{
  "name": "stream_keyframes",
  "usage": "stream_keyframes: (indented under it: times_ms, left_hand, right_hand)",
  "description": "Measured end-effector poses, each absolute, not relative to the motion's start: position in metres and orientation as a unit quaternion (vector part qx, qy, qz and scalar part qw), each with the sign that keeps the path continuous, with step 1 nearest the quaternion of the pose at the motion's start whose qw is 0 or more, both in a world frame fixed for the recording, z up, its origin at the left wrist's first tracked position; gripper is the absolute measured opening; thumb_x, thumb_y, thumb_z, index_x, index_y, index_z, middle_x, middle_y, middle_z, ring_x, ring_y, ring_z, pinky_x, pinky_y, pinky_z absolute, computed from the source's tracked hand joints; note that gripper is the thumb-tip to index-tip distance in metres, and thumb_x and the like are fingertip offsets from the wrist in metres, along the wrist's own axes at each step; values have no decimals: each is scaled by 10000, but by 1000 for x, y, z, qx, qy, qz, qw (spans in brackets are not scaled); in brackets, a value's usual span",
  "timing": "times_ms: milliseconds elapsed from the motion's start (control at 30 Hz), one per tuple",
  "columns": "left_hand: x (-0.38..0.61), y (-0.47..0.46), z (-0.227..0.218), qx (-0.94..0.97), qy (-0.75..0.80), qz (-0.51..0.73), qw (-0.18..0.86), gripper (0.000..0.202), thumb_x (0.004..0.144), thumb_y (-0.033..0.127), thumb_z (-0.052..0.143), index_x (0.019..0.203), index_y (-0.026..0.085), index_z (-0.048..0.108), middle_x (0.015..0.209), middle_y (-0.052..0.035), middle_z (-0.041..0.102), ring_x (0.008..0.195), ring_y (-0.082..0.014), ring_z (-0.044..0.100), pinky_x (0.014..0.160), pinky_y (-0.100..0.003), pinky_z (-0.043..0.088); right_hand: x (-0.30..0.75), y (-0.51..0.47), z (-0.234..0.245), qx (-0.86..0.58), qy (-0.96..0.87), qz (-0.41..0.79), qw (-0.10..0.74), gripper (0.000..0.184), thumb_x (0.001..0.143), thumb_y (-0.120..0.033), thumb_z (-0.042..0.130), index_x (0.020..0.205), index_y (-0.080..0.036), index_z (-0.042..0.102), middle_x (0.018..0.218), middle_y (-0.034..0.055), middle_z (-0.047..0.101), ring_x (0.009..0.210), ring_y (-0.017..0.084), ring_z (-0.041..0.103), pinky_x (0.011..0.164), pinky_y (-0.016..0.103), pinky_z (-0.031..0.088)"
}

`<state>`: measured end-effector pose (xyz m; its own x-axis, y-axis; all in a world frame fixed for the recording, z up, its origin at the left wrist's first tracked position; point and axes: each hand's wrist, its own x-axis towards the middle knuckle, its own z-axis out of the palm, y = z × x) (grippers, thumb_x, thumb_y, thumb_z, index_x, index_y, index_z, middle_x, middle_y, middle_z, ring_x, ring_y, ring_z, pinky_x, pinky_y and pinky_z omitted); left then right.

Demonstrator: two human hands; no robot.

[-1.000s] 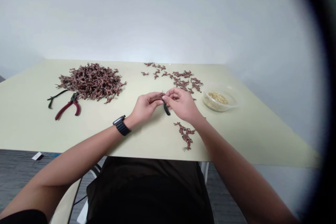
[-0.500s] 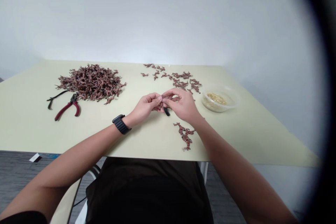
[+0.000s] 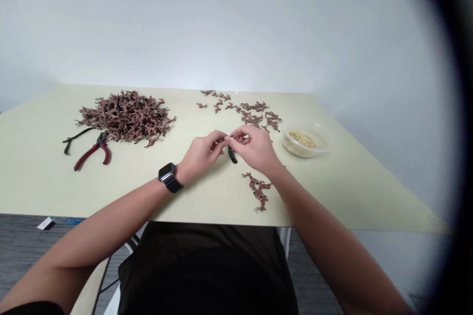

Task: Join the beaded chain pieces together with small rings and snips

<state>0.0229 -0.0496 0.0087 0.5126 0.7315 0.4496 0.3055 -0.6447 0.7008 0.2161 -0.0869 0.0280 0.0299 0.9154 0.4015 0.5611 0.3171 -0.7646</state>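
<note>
My left hand (image 3: pixel 205 151) and my right hand (image 3: pixel 255 150) meet fingertip to fingertip above the middle of the table, both pinched closed. A bit of a small brown figure (image 3: pixel 214 145) shows between the fingers of my left hand; what the right fingertips pinch is hidden. Below them a black curved handle (image 3: pixel 232 155) sticks out, the rest of the tool covered by my right hand. Closer to me, beside my right forearm, lies a cluster of brown animal-shaped figures (image 3: pixel 259 191), seemingly linked together.
A large heap of brown figures (image 3: pixel 127 117) sits at the left. In front of it lie red-handled pliers (image 3: pixel 100 150) and a thin black tool (image 3: pixel 76 137). Loose brown figures (image 3: pixel 253 118) are scattered at the back. A clear plastic bowl (image 3: pixel 322 143) with small gold-coloured pieces (image 3: pixel 302 139) stands at the right.
The left hand has rolled slightly, so the watch face now shows and the fingers hide more of what is pinched. The whole view has shifted slightly.
</note>
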Motion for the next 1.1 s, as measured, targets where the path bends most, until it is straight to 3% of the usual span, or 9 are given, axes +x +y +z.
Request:
stream_keyframes:
  times_ms: [133, 200, 267, 400, 467, 667, 1100]
  left_hand:
    - [22, -47, 10, 826, 329, 357, 285, 265, 1066, 407, 513, 1147, 198, 654, 914, -51, 778, 710, -146, 725, 683, -254, 537]
    - [23, -46, 9, 810, 338, 361, 315, 276, 1063, 431, 511, 1129, 199, 644, 913, -48, 782, 671, -139, 705, 665, -256, 532]
    - [23, -44, 9, 799, 344, 364, 333, 275, 1060, 438, 511, 1107, 201, 641, 893, -40, 780, 648, -134, 688, 664, -260, 527]
    - [24, -43, 5, 788, 350, 368, 349, 273, 1052, 441, 522, 1095, 200, 643, 862, -30, 773, 623, -128, 662, 657, -261, 512]
    - [25, -42, 4, 788, 349, 366, 352, 273, 1049, 439, 524, 1091, 200, 647, 859, -29, 771, 616, -126, 652, 651, -260, 505]
    - [26, -40, 2, 785, 348, 370, 354, 257, 1044, 424, 531, 1090, 201, 649, 850, -23, 767, 604, -123, 644, 659, -263, 499]
    - [27, -41, 1, 778, 348, 376, 365, 264, 1039, 441, 552, 1086, 201, 653, 843, -27, 768, 616, -128, 662, 658, -262, 511]
  right_hand:
    - [249, -88, 47, -547, -698, 211, 411, 289, 939, -488, 684, 969, -223, 794, 956, 63, 781, 870, 216, 696, 803, 354, 549]
    - [287, -84, 51, -630, -609, 106, 471, 315, 963, -479, 639, 1021, -214, 800, 984, 84, 787, 876, 235, 701, 811, 374, 549]
    - [331, -79, 49, -718, -520, 6, 462, 256, 949, -388, 638, 996, -203, 808, 949, 99, 787, 865, 244, 699, 839, 383, 529]
    - [396, -67, 32, -845, -490, 122, 175, 30, 747, -216, 790, 762, -203, 812, 846, 107, 775, 778, 257, 674, 733, 366, 481]
    - [406, -63, 24, -852, -489, 140, 125, 95, 710, -155, 783, 768, -219, 821, 893, 94, 783, 763, 233, 661, 702, 345, 460]
    - [405, -61, 17, -853, -456, 94, 235, 187, 767, -317, 818, 904, -195, 857, 871, 117, 781, 767, 202, 647, 738, 339, 459]
    - [416, -58, 9, -847, -453, 66, 270, 196, 710, -381, 869, 803, -213, 834, 754, 80, 768, 703, 211, 657, 709, 348, 482]
